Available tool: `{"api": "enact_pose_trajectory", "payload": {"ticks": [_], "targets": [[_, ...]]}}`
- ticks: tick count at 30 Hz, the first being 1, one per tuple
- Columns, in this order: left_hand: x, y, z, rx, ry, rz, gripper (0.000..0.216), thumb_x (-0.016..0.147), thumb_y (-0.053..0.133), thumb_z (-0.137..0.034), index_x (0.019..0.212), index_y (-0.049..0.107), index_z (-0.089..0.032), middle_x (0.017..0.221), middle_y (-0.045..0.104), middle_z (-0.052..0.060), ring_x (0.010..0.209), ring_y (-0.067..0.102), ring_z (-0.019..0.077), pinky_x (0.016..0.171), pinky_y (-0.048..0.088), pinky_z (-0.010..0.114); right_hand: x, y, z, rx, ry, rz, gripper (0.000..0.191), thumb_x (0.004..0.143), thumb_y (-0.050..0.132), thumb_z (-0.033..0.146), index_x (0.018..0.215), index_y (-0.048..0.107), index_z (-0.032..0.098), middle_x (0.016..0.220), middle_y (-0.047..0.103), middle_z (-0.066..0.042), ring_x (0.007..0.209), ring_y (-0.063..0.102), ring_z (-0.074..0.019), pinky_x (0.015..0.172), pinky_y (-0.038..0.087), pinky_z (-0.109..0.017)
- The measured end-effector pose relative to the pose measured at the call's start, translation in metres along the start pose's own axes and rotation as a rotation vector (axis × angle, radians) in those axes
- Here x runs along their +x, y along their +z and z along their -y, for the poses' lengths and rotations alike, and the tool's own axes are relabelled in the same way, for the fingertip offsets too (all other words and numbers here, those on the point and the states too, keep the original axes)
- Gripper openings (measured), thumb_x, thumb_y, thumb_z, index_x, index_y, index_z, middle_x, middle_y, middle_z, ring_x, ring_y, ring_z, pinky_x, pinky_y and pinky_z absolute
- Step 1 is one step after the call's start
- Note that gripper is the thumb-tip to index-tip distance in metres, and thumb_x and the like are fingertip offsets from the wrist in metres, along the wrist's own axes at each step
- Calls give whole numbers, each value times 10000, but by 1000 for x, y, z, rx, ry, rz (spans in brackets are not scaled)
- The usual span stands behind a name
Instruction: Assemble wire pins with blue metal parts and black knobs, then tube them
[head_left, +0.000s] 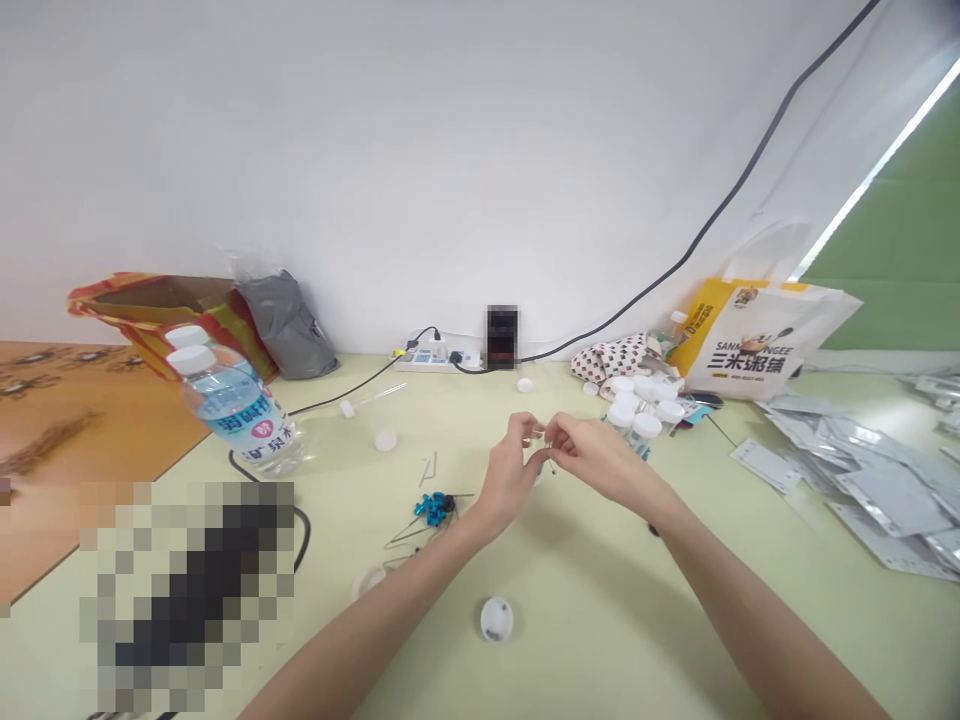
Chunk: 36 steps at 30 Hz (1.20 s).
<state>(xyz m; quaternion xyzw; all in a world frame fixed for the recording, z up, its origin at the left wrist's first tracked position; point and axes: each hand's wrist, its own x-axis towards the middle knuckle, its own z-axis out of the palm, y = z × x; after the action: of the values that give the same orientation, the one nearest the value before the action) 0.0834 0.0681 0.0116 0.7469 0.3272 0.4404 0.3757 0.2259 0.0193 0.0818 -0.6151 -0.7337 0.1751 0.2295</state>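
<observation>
My left hand (510,470) and my right hand (589,450) meet over the middle of the table, fingertips pinched close together. Something small and thin is between them, too small and blurred to name. A short dark-tipped piece pokes out below the right fingertips. Left of my left hand lies a group of blue parts (432,509) with thin metal rods around it. Nearer to me sits a round white cap (496,620) with small dark pieces inside. Another white round cap (369,581) is partly hidden by my left forearm.
Several white-capped jars (637,408) cluster right of my hands. Behind them stands a white and yellow bag (757,345); silver packets (892,490) pile at right. Water bottles (247,415) stand at left. A power strip (427,355) lies by the wall.
</observation>
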Motion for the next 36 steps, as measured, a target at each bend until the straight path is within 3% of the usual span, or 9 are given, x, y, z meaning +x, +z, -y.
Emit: {"api": "enact_pose_trajectory", "payload": {"ticks": [9, 13, 17, 23, 28, 32, 36], "targets": [[0, 0, -6, 7, -16, 31, 295, 834, 573, -211, 1058, 384, -245, 1055, 624, 33, 966, 596, 168, 862, 455, 343, 0, -7, 5, -77, 29, -120, 159, 784, 460, 115, 792, 592, 204, 646, 611, 20, 592, 544, -128, 530, 342, -233], [-3, 2, -7, 31, -16, 57, 349, 812, 612, -217, 1087, 401, -255, 1070, 631, 27, 972, 599, 183, 852, 451, 338, -1, -14, 4, 128, 52, -231, 171, 810, 481, 171, 909, 614, 210, 757, 659, -3, 674, 617, -139, 581, 439, -241], [-6, 4, -9, 47, -16, 77, 381, 805, 620, -234, 1112, 396, -264, 1068, 629, 19, 950, 606, 192, 825, 452, 336, -1, -13, 3, 259, 18, -149, 137, 814, 516, 195, 911, 613, 211, 830, 677, -17, 720, 641, -147, 564, 457, -235], [-5, 3, -7, 20, -30, 76, 408, 784, 635, -190, 1093, 380, -265, 1066, 628, 16, 962, 608, 185, 835, 448, 324, 1, -11, 4, 3, -15, -248, 124, 829, 505, 126, 771, 567, 217, 727, 654, 37, 659, 583, -131, 578, 374, -244], [-2, 1, -7, -35, -29, 104, 394, 778, 633, -170, 1073, 386, -259, 1066, 631, 15, 967, 611, 173, 854, 451, 313, 3, -11, 0, -106, -73, -230, 120, 846, 531, 130, 755, 545, 208, 704, 613, 31, 658, 544, -133, 593, 345, -248], [-1, 0, -7, -74, -22, 131, 344, 791, 598, -160, 1051, 391, -251, 1055, 619, 18, 967, 608, 171, 854, 456, 314, 6, -8, -4, -219, -171, -245, 124, 836, 571, 122, 732, 566, 188, 766, 585, -15, 782, 535, -169, 633, 354, -265], [2, -3, -5, -97, -26, 143, 329, 787, 594, -173, 1038, 394, -244, 1048, 600, 26, 921, 615, 169, 812, 475, 300, 9, -7, -7, -155, -156, -173, 128, 847, 590, 163, 734, 639, 193, 784, 578, -17, 757, 538, -152, 627, 366, -262]]}}
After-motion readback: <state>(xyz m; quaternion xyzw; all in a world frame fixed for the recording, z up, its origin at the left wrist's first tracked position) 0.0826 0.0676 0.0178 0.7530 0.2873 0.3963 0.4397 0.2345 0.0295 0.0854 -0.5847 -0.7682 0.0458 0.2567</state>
